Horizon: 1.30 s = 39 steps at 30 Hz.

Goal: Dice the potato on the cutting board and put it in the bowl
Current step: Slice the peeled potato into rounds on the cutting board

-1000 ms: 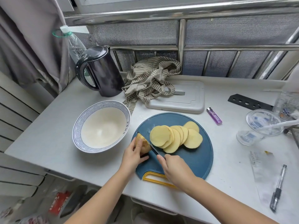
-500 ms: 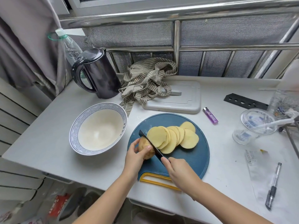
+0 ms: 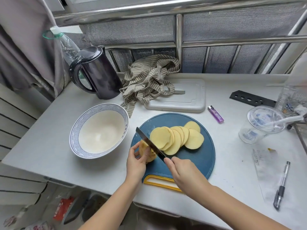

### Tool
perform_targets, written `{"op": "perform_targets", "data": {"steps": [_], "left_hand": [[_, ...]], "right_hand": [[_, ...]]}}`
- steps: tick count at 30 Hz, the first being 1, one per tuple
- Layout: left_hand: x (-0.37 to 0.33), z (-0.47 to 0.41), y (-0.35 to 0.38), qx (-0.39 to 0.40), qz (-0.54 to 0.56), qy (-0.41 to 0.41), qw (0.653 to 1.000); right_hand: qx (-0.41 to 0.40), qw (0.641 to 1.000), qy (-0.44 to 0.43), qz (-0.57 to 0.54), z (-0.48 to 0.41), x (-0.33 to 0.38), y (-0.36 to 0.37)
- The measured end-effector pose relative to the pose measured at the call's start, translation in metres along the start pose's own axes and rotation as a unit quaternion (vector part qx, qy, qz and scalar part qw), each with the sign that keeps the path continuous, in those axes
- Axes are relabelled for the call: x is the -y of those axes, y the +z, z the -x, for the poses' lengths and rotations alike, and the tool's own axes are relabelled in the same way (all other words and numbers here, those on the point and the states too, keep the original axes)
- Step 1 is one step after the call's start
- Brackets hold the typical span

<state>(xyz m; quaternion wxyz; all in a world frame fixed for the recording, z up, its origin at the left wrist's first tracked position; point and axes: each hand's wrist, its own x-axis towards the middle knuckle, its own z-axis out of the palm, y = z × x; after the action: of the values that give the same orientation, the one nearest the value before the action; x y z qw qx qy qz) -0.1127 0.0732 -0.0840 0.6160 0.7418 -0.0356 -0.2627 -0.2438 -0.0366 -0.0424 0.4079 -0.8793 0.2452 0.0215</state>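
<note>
A round blue cutting board (image 3: pixel 196 160) with a yellow handle lies at the table's front edge. Several yellow potato slices (image 3: pixel 176 138) fan across it. My left hand (image 3: pixel 137 162) grips the remaining potato end (image 3: pixel 144 149) at the board's left edge. My right hand (image 3: pixel 184 173) holds a dark knife (image 3: pixel 149 141), whose blade rests against the potato end, between it and the slices. An empty white bowl (image 3: pixel 99 130) with a blue patterned rim stands left of the board.
A black kettle (image 3: pixel 96 73) and plastic bottle stand at the back left, a striped cloth (image 3: pixel 149 80) and white board (image 3: pixel 182 97) behind. A purple lighter (image 3: pixel 215 114), plastic cup (image 3: pixel 259 125) and pen (image 3: pixel 281 185) lie to the right.
The knife has lifted from a finished cut and now sits higher against the potato end. My left hand has shifted its grip on that piece.
</note>
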Motion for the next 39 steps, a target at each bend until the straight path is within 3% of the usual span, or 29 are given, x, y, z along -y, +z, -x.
{"op": "perform_targets", "data": {"steps": [19, 31, 39], "left_hand": [[0.021, 0.005, 0.000, -0.012, -0.040, 0.074, 0.996], [0.020, 0.007, -0.002, 0.004, -0.043, 0.070, 0.997], [0.017, 0.010, -0.001, 0.004, -0.033, 0.067, 0.997]], "right_hand": [[0.016, 0.986, -0.060, 0.152, 0.015, -0.001, 0.020], [-0.004, 0.992, -0.012, 0.123, 0.017, -0.001, 0.021], [0.008, 0.995, -0.031, 0.099, 0.017, -0.004, 0.022]]}}
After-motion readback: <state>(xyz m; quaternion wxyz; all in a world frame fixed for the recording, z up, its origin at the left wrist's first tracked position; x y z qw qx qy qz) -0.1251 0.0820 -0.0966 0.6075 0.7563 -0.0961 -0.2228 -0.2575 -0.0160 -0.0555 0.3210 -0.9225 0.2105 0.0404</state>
